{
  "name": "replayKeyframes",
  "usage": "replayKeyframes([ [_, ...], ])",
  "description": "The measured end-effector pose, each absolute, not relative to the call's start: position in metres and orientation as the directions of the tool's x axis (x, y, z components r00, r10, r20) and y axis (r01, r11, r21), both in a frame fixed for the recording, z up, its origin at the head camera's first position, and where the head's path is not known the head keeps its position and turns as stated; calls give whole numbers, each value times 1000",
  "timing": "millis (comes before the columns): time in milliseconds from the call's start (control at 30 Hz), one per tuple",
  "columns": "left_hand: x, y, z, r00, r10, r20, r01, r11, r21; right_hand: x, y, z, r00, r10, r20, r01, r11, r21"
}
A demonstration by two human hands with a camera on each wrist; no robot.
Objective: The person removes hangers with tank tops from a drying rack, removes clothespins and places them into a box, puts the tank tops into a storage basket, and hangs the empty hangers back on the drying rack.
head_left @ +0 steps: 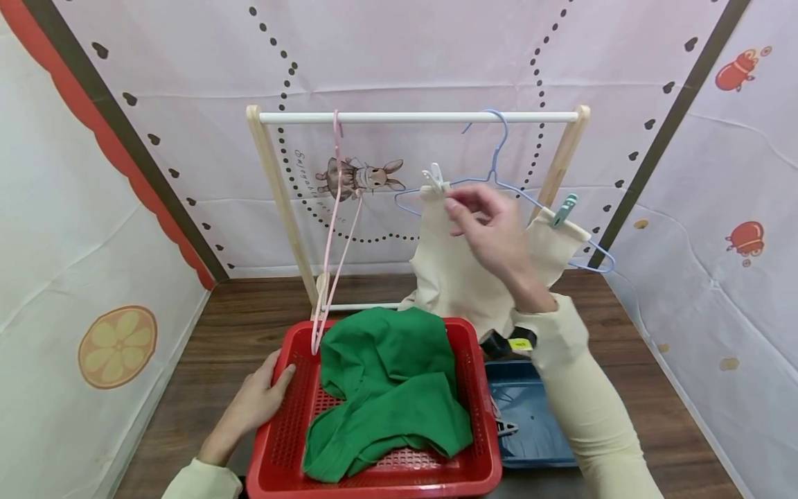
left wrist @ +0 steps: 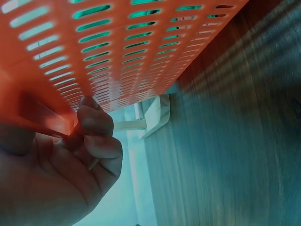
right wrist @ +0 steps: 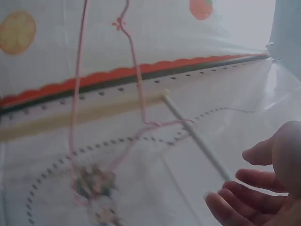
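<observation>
My left hand grips the left rim of a red plastic basket; in the left wrist view its fingers curl at the slotted wall. A crumpled green cloth garment lies inside the basket. Raised in the air, my right hand holds nothing, its fingers loosely bent. It is in front of a cream garment hanging from a blue hanger. A white clothespin clips that garment on the left, a green clothespin on the right.
A rack with a white bar and wooden posts stands behind the basket. From its left part hangs a bare pink hanger, its lower end over the basket. Right of the basket, a dark blue tray holds clothespins.
</observation>
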State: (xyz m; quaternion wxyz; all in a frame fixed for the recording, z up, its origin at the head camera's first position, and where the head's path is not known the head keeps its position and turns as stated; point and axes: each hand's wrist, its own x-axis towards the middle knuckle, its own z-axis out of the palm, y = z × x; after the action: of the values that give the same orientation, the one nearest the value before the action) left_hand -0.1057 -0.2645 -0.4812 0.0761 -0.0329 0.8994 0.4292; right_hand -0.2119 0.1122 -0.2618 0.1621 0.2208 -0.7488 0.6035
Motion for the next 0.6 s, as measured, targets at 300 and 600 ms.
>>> replayKeyframes([
  [300,-106,-259,-482,-992,-22,-128,-111,653,749,-194,192,-241,-746,138,652,-546,434,-717],
  [600,-105,-254,-484,-989,-21,-144,-126,625,770,-194,257,-258,-833,156,531,-316,655,-687],
])
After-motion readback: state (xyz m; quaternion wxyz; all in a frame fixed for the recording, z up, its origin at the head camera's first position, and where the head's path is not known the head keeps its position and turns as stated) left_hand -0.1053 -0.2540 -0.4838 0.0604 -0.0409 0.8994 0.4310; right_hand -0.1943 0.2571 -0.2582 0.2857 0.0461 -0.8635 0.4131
